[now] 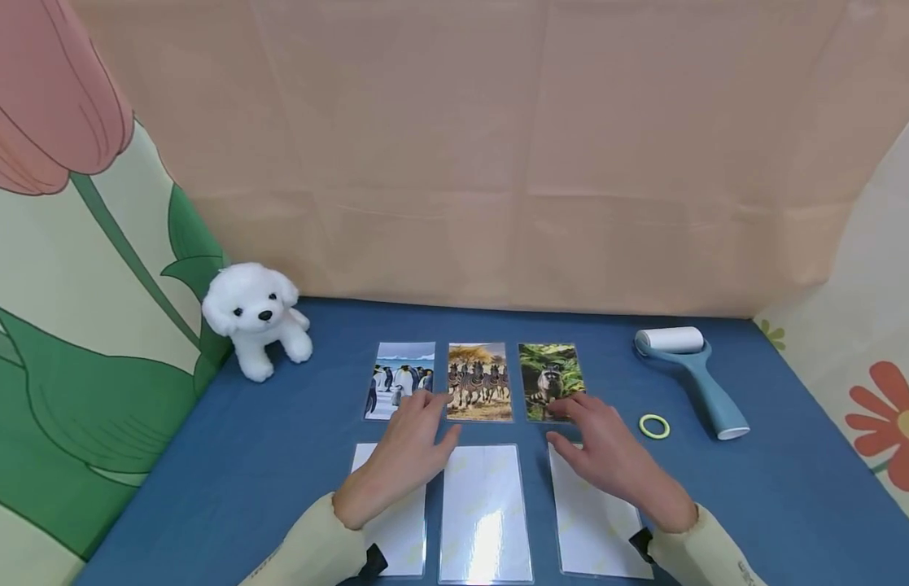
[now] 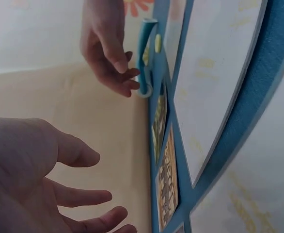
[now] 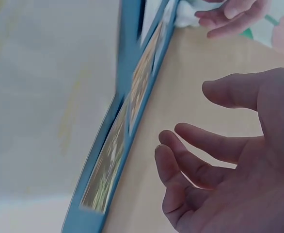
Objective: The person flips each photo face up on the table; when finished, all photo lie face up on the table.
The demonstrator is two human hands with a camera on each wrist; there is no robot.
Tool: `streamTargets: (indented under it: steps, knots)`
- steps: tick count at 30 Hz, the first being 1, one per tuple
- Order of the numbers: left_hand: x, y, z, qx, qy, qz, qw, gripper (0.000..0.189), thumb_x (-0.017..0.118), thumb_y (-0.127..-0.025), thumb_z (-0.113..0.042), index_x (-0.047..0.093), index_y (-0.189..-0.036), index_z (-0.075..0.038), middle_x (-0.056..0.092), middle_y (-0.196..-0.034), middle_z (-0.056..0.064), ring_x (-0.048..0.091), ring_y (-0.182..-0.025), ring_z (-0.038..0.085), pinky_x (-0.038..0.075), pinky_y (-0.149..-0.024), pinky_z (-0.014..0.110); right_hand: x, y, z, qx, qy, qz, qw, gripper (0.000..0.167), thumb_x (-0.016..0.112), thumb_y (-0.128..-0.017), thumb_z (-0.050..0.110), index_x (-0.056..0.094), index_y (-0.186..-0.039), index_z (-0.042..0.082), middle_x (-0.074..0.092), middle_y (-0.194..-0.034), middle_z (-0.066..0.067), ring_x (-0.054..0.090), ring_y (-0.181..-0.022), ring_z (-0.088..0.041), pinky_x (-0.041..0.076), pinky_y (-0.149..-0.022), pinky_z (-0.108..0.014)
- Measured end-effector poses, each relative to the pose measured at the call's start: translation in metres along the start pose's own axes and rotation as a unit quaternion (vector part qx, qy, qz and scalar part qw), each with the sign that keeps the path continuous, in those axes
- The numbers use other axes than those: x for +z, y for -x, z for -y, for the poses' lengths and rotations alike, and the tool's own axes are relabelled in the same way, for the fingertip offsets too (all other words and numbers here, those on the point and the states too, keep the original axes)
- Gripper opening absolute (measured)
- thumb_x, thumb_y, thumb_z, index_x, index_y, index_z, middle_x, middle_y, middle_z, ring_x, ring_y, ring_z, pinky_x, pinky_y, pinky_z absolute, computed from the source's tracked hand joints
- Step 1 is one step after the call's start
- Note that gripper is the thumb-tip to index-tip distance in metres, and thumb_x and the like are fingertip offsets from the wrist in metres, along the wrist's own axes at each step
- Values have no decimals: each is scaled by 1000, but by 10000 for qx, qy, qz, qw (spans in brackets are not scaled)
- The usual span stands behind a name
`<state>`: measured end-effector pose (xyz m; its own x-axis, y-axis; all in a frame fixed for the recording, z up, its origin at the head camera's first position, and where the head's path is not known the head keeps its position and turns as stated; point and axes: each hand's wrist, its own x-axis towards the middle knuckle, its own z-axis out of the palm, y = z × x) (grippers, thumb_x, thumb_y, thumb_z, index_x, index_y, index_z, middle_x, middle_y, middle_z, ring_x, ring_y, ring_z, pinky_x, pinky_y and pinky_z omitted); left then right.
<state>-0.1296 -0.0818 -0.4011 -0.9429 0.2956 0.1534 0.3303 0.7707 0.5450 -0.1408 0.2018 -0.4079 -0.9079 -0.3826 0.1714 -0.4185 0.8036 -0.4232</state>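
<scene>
Three picture cards form a row: a penguin card, a zebra card and a raccoon card. Nearer the person lie three white cards, on the left, in the middle and on the right. The left hand is held over the gap between the rows, overlapping the penguin card and the left white card. Over the raccoon card and right white card is the right hand. Both wrist views show loosely bent fingers, thumbs apart, holding nothing, with the cards beyond them.
A white plush dog sits at the back left of the blue tabletop. To the right lie a lint roller with a blue handle and a small yellow-green ring. A beige sheet hangs behind.
</scene>
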Motion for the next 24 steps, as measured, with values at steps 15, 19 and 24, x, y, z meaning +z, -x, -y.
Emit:
streamTargets:
  steps: [15, 19, 24]
  knots:
    - [-28, 40, 22, -1175, 42, -229, 9928, 42, 68, -97, -18, 61, -130, 6, 56, -115, 18, 52, -108, 36, 46, -87, 53, 16, -4, 47, -556, -12, 471, 9973, 33, 73, -94, 22, 69, -121, 4, 65, -116, -6, 61, -104, -25, 46, -93, -57]
    - [-33, 50, 32, -1589, -73, -121, 9872, 45, 67, -97, -20, 60, -130, 9, 55, -117, 21, 51, -110, 39, 46, -90, 56, 24, -6, 58, -809, -19, 598, 9949, 33, 72, -95, 23, 69, -121, 4, 65, -116, -7, 61, -109, -28, 48, -94, -53]
    - [-36, 62, 43, -2159, -177, 153, 9761, 51, 65, -98, -24, 57, -132, 13, 54, -120, 24, 49, -113, 41, 46, -93, 57, 36, -6, 72, -1155, -36, 761, 9904, 32, 71, -95, 23, 69, -121, 4, 65, -115, -6, 60, -109, -26, 47, -92, -52]
